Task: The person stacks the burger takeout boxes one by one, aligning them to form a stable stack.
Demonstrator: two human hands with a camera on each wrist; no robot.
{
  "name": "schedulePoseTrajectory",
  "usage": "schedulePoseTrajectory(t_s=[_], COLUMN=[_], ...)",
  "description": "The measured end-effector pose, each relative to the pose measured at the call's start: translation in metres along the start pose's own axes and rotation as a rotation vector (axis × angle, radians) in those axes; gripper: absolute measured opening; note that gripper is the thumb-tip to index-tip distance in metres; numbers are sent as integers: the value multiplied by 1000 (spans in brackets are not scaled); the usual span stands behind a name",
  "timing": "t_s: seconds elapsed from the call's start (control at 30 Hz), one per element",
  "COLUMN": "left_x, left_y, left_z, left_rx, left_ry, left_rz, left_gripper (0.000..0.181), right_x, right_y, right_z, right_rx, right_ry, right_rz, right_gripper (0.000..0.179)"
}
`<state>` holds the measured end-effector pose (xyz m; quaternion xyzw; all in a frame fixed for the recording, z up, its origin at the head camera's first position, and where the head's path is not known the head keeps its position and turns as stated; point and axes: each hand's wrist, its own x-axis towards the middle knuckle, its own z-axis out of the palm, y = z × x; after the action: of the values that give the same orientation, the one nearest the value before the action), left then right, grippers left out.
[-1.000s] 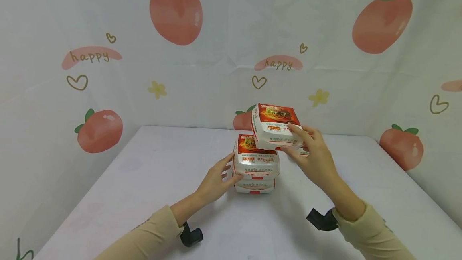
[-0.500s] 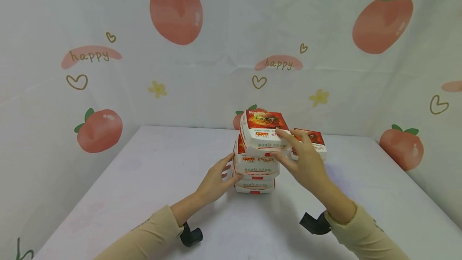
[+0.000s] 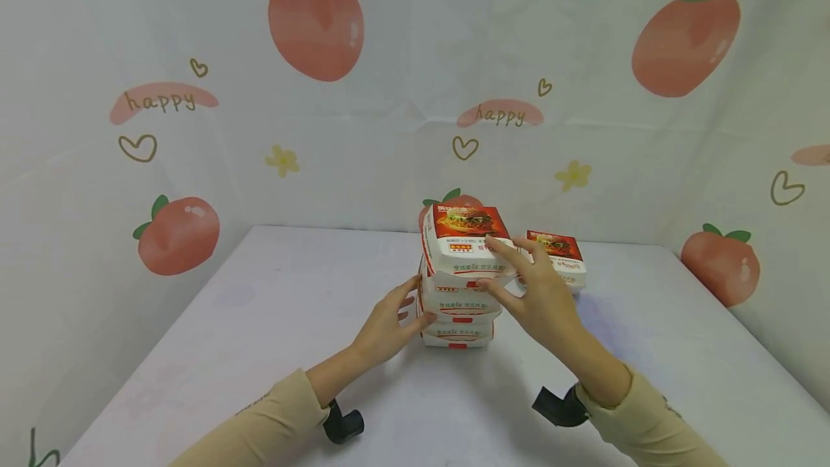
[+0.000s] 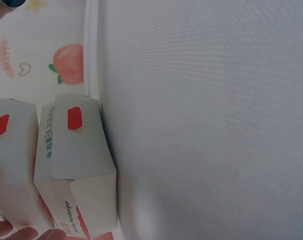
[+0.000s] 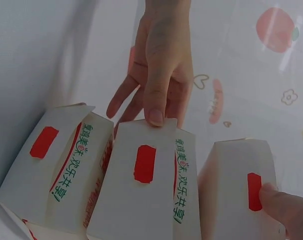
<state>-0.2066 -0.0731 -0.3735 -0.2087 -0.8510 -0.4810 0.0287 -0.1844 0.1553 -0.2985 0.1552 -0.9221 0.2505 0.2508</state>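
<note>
right hand (image 3: pixel 538 294) grips top box (image 3: pixel 467 243) | left hand (image 3: pixel 389 319), fingers straight, touches stack (image 3: pixel 459 308) beneath

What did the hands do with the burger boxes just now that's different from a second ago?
The right hand carried the top burger box left and down, from up in the air onto the stack, and keeps gripping it. That uncovered the lone box behind. The left hand stayed resting against the stack's side, and the lower boxes did not move.
</note>
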Motion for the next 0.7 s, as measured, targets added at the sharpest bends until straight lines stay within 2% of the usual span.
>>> schedulePoseTrajectory(t_s=[0.27, 0.7], left_x=[0, 0], left_y=[0, 0], left_z=[0, 1], left_rx=[-4, -10], left_ry=[4, 6], left_rz=[6, 16], left_gripper=[70, 69], right_x=[0, 0], right_y=[-4, -6], right_z=[1, 4], right_rx=[-35, -84], right_ry=[-13, 12], right_rz=[2, -27], right_gripper=[60, 60])
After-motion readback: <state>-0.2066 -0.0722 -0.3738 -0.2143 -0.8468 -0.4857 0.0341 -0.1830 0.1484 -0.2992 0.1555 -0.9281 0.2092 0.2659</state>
